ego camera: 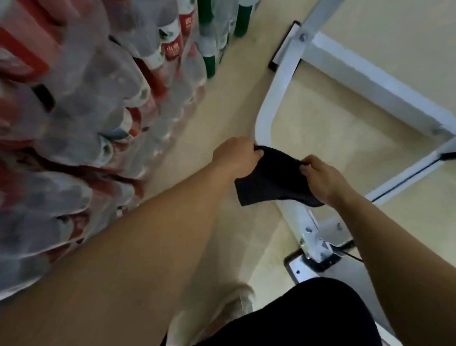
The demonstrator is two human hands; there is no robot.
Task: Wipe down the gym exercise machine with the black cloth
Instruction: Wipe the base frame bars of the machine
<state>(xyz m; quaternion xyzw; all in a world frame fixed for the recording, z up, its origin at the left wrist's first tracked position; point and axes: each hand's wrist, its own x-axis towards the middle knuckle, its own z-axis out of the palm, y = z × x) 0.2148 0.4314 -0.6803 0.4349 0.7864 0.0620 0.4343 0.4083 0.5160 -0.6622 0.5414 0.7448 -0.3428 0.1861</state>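
Both the left hand (236, 157) and right hand (321, 179) clench the black cloth (272, 181), stretching it over the white frame (265, 121), probably to wipe its bend.

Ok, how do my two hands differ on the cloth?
The left hand grips the black cloth by the white frame, at its bend; the right hand grips the opposite end, across the frame. The left hand sits slightly higher in view than the right hand. Both curl fingers into the cloth.
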